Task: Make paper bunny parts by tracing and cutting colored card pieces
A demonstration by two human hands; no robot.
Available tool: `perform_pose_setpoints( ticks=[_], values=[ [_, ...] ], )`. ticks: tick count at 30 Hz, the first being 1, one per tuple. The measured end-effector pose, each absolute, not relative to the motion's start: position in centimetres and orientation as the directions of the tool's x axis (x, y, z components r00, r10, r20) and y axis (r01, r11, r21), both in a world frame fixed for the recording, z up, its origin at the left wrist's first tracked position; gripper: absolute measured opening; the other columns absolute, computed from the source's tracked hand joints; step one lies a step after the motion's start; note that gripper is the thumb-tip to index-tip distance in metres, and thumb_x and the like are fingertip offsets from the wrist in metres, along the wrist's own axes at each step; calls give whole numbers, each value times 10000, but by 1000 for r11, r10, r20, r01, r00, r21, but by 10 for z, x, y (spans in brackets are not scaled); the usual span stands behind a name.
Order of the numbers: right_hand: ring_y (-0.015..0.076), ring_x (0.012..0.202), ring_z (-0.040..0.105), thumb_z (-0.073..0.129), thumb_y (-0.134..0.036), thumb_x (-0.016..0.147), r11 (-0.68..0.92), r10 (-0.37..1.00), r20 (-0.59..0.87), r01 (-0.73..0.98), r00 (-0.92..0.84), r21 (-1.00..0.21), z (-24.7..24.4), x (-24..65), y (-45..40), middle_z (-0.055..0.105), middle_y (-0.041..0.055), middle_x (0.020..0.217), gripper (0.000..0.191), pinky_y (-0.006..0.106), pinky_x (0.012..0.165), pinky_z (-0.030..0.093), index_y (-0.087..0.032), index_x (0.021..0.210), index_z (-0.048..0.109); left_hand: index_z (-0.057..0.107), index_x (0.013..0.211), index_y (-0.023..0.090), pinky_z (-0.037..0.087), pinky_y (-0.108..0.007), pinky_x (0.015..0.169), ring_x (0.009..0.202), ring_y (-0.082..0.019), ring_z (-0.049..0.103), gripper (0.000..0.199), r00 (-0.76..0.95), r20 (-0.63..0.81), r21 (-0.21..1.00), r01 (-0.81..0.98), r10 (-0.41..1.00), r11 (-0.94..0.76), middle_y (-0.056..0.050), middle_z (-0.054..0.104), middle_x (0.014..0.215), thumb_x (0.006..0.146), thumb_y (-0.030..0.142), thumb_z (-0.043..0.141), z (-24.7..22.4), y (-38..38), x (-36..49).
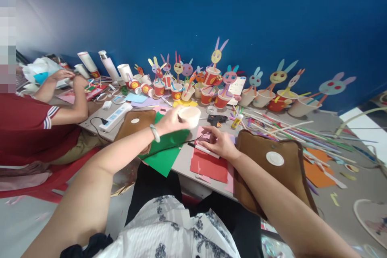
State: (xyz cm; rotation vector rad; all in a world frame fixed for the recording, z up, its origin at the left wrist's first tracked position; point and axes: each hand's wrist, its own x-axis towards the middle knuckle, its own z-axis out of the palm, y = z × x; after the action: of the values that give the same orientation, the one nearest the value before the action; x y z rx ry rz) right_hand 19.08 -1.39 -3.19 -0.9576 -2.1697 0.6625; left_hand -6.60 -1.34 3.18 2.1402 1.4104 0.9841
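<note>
This looks like a craft workshop: rabbits [278, 76] on paper cups [304, 106] line the back of the table [347, 203], a glue gun [217, 119] lies mid-frame, and coloured sticks [290, 128] spread at right.

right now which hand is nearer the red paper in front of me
Right: the right hand is by the far edge of the red paper; the left hand is farther, to its left, holding a white cup.

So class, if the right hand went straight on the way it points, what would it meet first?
Probably the white cup in the left hand; depth is unclear, so it might pass beneath.
</note>
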Motion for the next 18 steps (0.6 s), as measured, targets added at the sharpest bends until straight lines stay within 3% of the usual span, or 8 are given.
perform_pose_setpoints(
  ticks=[4, 7, 13, 18],
  values=[
    [142, 575, 592, 611, -439, 861, 560, 827, 398, 509, -398, -653, -35, 189, -11, 753, 80, 952, 379, 296, 603, 483, -189, 1145, 619, 542, 1135, 145, 517, -336, 868, 1012, -240, 654, 496, -175, 418, 559, 823, 891, -100, -93, 677, 1098, 712, 287, 757, 42, 34, -134],
    [153, 579, 602, 578, -370, 853, 501, 864, 418, 564, -281, -656, -34, 190, -9, 756, 67, 894, 311, 300, 608, 482, -187, 1099, 627, 508, 1140, 158, 481, -365, 932, 1117, -273, 617, 507, -379, 355, 514, 843, 855, 160, -128, 652, 1190, 737, 300, 780, 43, 61, -181],
    [158, 560, 599, 565, -350, 829, 440, 891, 415, 582, -185, -684, -28, 193, -7, 751, 64, 845, 271, 300, 594, 483, -188, 1032, 645, 444, 1093, 136, 446, -381, 895, 1066, -269, 598, 524, -454, 242, 507, 813, 858, 287, -149, 654, 1123, 747, 307, 798, 25, 74, -219],
    [164, 570, 600, 569, -360, 820, 410, 904, 390, 606, -173, -681, -30, 193, -7, 731, 57, 785, 243, 299, 607, 470, -187, 962, 665, 466, 1054, 165, 445, -360, 852, 1030, -257, 595, 496, -383, 224, 497, 836, 896, 233, -95, 642, 1019, 703, 225, 810, 18, 70, -221]
  ],
)
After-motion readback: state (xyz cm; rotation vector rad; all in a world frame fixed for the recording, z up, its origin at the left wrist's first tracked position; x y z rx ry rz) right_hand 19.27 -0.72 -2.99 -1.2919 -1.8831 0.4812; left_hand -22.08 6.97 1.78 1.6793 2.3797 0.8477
